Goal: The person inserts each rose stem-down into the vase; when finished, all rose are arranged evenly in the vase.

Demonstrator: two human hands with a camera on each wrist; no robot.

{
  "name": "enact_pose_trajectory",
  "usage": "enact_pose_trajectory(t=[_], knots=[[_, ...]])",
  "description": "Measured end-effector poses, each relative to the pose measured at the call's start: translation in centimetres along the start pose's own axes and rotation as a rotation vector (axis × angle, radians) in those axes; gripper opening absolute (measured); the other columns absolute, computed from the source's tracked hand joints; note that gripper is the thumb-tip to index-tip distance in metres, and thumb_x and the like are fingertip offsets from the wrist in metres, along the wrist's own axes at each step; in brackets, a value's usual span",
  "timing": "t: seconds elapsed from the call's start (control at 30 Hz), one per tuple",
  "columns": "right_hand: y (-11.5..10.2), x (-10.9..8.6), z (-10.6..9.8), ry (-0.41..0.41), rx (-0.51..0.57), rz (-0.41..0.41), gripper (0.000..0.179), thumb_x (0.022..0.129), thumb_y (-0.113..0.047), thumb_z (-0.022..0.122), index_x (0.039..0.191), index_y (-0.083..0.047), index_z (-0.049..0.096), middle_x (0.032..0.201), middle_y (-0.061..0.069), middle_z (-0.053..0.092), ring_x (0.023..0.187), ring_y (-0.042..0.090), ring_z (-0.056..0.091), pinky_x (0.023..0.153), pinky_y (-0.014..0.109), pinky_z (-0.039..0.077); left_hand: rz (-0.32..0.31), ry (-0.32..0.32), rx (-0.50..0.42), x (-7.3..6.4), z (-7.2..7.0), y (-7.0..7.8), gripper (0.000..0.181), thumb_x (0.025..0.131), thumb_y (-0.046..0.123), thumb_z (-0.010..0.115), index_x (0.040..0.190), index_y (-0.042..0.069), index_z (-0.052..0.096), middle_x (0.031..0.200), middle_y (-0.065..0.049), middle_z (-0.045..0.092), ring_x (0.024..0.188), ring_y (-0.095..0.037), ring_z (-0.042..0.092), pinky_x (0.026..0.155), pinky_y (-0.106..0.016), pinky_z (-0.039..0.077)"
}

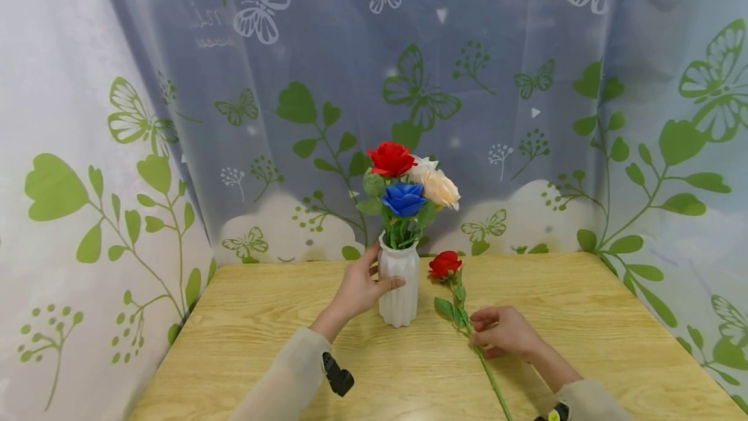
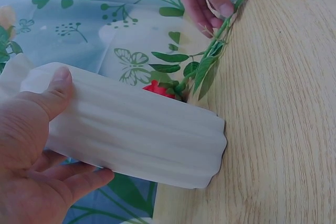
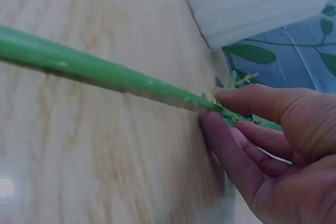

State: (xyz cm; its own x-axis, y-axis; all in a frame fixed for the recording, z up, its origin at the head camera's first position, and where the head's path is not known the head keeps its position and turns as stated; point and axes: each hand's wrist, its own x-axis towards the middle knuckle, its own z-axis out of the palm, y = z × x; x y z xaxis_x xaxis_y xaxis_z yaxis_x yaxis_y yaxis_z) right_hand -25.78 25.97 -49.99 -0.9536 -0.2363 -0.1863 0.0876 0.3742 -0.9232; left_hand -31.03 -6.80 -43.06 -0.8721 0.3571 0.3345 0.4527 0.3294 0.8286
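A white fluted vase (image 1: 398,284) stands upright near the middle of the table, and my left hand (image 1: 358,284) grips its side, thumb across the front and fingers around the back. Red (image 1: 391,159), blue (image 1: 404,199), white and peach (image 1: 441,188) roses rise from its mouth with green leaves. To the right, a single red rose (image 1: 445,265) with a long green stem lies along the table, its bloom toward the back. My right hand (image 1: 507,331) pinches that stem (image 3: 121,77) between thumb and fingertips, below the leaves (image 2: 205,69).
The light wood table (image 1: 263,349) reaches back to a hanging curtain (image 1: 327,51) printed with butterflies and green leaves. Similar patterned cloth hangs on the left (image 1: 70,115) and right sides. A small black device (image 1: 337,374) is strapped to the left sleeve.
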Motion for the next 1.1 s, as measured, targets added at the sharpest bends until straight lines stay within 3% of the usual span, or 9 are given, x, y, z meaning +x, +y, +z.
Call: enact_pose_trajectory(t=[0.17,0.4,0.67,0.9,1.1], knots=[[-0.3,0.1,0.8,0.028,-0.107,-0.046,0.051,0.084,0.0,0.082,0.128,0.019,0.063,0.089,0.007,0.065,0.074,0.014,0.065,0.063,0.036,0.066,0.002,-0.005,-0.006,0.0,0.0,0.0,0.089,0.095,0.021,0.081,0.168,0.016,0.03,0.164,-0.016,0.046,0.148,-0.04,0.049,0.114,-0.058,0.05],[-0.8,-0.1,0.8,0.069,-0.127,-0.049,0.05,0.081,0.002,0.08,0.126,0.018,0.064,0.089,0.009,0.069,0.066,0.015,0.067,0.061,0.037,0.065,0.001,-0.009,-0.004,0.1,0.1,0.0,0.089,0.095,0.021,0.081,0.168,0.015,0.029,0.163,-0.017,0.046,0.146,-0.041,0.051,0.112,-0.058,0.052],[-1.2,-0.3,-0.4,0.014,-0.037,-0.007,0.058,0.089,0.002,0.077,0.138,0.021,0.053,0.093,0.012,0.073,0.07,0.019,0.071,0.065,0.038,0.065,-0.002,-0.005,-0.003,0.1,0.1,0.1,0.09,0.095,0.02,0.081,0.168,0.014,0.029,0.165,-0.017,0.044,0.148,-0.039,0.048,0.114,-0.057,0.05],[-2.3,-0.4,-1.2,-0.014,0.021,-0.054,0.066,0.095,-0.002,0.074,0.146,0.024,0.041,0.102,0.015,0.07,0.076,0.021,0.074,0.071,0.041,0.067,-0.004,-0.001,-0.007,0.1,0.1,0.0,0.09,0.094,0.02,0.082,0.167,0.015,0.031,0.165,-0.016,0.045,0.148,-0.039,0.049,0.115,-0.057,0.049],[-4.0,-0.4,-1.5,0.035,0.09,-0.105,0.069,0.098,-0.005,0.073,0.152,0.018,0.038,0.112,0.02,0.067,0.085,0.024,0.075,0.078,0.043,0.068,0.013,0.003,-0.016,0.1,0.1,-0.3,0.087,0.094,0.019,0.082,0.166,0.014,0.034,0.162,-0.016,0.048,0.147,-0.039,0.05,0.115,-0.058,0.049]])
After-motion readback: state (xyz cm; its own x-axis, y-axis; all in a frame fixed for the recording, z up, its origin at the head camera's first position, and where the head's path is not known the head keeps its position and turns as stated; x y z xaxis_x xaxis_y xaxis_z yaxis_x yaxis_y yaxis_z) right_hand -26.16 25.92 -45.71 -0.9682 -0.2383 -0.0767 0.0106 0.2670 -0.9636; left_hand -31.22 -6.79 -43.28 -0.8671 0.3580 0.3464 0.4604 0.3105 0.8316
